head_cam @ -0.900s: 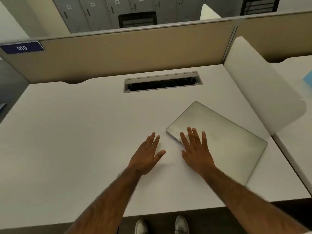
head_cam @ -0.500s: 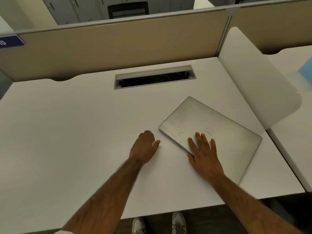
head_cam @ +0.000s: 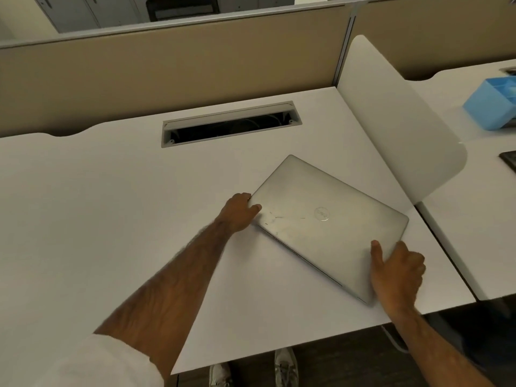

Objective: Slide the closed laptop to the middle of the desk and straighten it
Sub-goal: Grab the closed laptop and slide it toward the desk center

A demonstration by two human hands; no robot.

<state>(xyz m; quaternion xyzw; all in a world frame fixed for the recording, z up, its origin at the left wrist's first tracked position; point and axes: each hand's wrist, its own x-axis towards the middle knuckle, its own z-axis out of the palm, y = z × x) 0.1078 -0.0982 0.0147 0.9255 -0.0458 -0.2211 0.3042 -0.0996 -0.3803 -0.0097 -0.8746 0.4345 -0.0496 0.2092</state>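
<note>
- Both hands have moved from lying flat to the corners of the closed laptop (head_cam: 329, 219): left hand (head_cam: 237, 212) and right hand (head_cam: 396, 272) each grip one.
- It lies skewed, lower right on the bench (head_cam: 111, 205); sliding can begin.

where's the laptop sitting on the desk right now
In the head view the closed laptop lies skewed on the right half of the desk, near the white side divider, with the left hand and right hand gripping opposite corners.

Your laptop (head_cam: 329, 222) lies crooked on the desk (head_cam: 111, 219), right of the middle, before the slot (head_cam: 231, 124).
</note>
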